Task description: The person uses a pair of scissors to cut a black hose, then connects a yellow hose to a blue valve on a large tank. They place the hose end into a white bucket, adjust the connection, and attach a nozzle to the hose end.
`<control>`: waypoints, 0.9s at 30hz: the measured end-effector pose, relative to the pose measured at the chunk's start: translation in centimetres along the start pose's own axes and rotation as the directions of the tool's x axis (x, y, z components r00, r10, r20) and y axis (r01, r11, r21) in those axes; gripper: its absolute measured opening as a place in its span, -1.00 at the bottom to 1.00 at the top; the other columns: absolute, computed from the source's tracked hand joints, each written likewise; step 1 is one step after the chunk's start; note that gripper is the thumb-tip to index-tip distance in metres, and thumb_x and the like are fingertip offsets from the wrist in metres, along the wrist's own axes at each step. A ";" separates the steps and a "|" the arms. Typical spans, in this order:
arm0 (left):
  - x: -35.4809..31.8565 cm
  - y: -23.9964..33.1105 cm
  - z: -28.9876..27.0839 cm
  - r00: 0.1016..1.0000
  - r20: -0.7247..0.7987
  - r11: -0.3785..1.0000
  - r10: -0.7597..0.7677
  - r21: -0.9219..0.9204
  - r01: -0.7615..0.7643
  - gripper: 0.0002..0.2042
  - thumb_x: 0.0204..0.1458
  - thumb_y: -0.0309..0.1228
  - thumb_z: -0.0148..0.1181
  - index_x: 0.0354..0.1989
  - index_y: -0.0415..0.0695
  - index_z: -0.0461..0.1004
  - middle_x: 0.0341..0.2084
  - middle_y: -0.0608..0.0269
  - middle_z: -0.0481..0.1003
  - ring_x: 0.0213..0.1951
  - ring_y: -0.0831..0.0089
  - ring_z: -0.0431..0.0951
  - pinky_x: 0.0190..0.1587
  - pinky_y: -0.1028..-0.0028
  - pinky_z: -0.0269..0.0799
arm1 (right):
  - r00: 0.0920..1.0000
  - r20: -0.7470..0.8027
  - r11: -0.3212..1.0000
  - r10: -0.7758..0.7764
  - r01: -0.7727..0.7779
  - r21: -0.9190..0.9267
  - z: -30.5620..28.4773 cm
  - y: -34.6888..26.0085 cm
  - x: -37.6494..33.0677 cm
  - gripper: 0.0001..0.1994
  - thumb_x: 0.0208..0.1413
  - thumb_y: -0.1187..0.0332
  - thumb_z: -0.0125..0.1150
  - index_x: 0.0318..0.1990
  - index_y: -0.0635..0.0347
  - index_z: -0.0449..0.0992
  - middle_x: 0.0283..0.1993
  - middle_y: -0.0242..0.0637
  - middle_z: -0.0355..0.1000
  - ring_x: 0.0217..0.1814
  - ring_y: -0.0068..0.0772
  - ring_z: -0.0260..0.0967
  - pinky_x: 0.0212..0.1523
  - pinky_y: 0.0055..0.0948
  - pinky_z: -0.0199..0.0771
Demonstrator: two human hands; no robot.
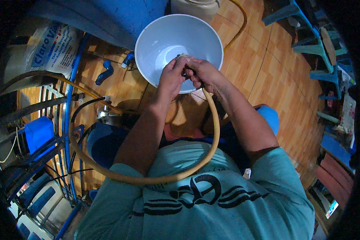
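Both of my hands meet over the near side of a pale, round plastic bucket (156, 38) standing on the floor. A thick tan hose (217, 132) runs up to my right hand (204, 73), whose fingers curl round it near its end. My left hand (173, 78) is closed against the right one, thumb and fingertips pinched together. Something small and light shows at the fingertips, but its kind is hidden. From my hands the hose loops down across my lap and round to the left. The visible inner wall of the bucket is smooth and shiny.
Blue pipe fittings (105, 73) lie on the wood-patterned tile floor (268, 72), left of the bucket. A blue metal rack (69, 120) with a printed sack (60, 48) stands at left. Behind the bucket is a whitish container (195, 9). Stacked plastic stools (322, 48) line the right.
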State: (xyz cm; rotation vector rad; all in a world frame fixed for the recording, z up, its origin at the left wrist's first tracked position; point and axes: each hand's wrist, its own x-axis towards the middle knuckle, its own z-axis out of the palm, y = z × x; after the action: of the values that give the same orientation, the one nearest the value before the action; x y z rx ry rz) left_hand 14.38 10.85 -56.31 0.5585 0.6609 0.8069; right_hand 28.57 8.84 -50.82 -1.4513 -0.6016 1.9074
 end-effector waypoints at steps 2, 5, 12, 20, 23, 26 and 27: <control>0.0 -0.1 -0.1 1.000 0.003 1.000 -0.007 0.003 0.007 -0.66 0.27 -0.17 0.02 0.01 -0.19 0.42 -0.24 0.24 0.52 -0.38 0.50 0.49 -0.25 0.37 0.50 | 1.000 -0.013 1.000 -0.004 0.004 -0.004 0.1 0.2 -0.1 -0.74 0.32 0.07 -0.03 -0.32 -0.01 0.42 -0.56 -0.60 0.24 -0.65 -0.72 0.11 -0.70 -0.64 0.09; 0.0 0.2 0.1 1.000 0.008 1.000 -0.011 0.001 0.011 -0.67 0.26 -0.18 0.04 0.01 -0.18 0.42 -0.21 0.24 0.53 -0.37 0.51 0.49 -0.23 0.39 0.51 | 1.000 -0.017 1.000 -0.001 0.001 0.017 0.1 0.2 -0.1 -0.72 0.31 0.04 -0.02 -0.34 -0.03 0.40 -0.56 -0.59 0.23 -0.66 -0.71 0.09 -0.70 -0.64 0.06; -0.1 0.5 0.6 0.999 -0.044 0.999 -0.027 0.041 0.029 -0.66 0.25 -0.17 0.07 0.03 -0.16 0.41 -0.09 0.20 0.51 -0.29 0.52 0.50 -0.22 0.46 0.49 | 0.998 -0.049 1.000 -0.027 0.027 0.001 0.6 0.6 -0.7 -0.69 0.31 0.01 -0.03 -0.36 -0.01 0.38 -0.57 -0.56 0.22 -0.68 -0.68 0.06 -0.71 -0.60 0.04; -0.2 1.1 1.5 0.986 -0.164 1.000 0.009 -0.012 -0.011 -0.60 0.27 -0.18 0.04 0.14 -0.18 0.32 -0.04 0.06 0.49 -0.21 0.43 0.52 -0.22 0.42 0.48 | 0.998 -0.059 1.000 -0.027 0.027 0.005 0.4 0.9 -0.1 -0.67 0.30 0.01 -0.01 -0.30 0.05 0.46 -0.57 -0.55 0.23 -0.68 -0.66 0.06 -0.70 -0.58 0.04; 0.1 0.8 1.0 0.978 -0.207 0.999 0.035 0.036 -0.028 -0.60 0.28 -0.18 0.01 0.17 -0.16 0.29 -0.02 0.02 0.48 -0.16 0.38 0.52 -0.20 0.38 0.47 | 0.998 -0.053 0.999 -0.034 0.034 -0.011 0.5 0.9 0.3 -0.68 0.31 0.04 -0.01 -0.30 0.07 0.47 -0.56 -0.53 0.25 -0.68 -0.65 0.06 -0.70 -0.58 0.05; 0.2 0.7 0.7 0.987 -0.156 1.000 0.025 0.016 -0.022 -0.60 0.28 -0.21 0.01 0.19 -0.18 0.28 -0.03 0.03 0.48 -0.19 0.41 0.52 -0.22 0.42 0.47 | 0.999 -0.029 0.999 -0.036 0.036 -0.016 0.1 0.6 0.4 -0.69 0.32 0.07 -0.03 -0.31 0.09 0.45 -0.55 -0.51 0.27 -0.67 -0.64 0.08 -0.69 -0.57 0.06; 0.1 0.7 0.6 0.990 -0.137 1.000 0.022 -0.008 -0.024 -0.59 0.28 -0.24 0.02 0.20 -0.20 0.27 -0.05 0.04 0.49 -0.21 0.43 0.52 -0.24 0.45 0.48 | 0.999 -0.019 0.999 -0.035 0.035 -0.013 0.0 0.6 0.5 -0.69 0.32 0.08 -0.03 -0.31 0.09 0.45 -0.54 -0.50 0.28 -0.67 -0.64 0.09 -0.69 -0.57 0.06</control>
State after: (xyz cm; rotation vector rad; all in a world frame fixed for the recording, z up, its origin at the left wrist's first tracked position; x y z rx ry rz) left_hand 14.55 11.24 -55.49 0.5055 0.7776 0.8752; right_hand 28.39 8.81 -51.60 -1.4555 -0.6272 1.8637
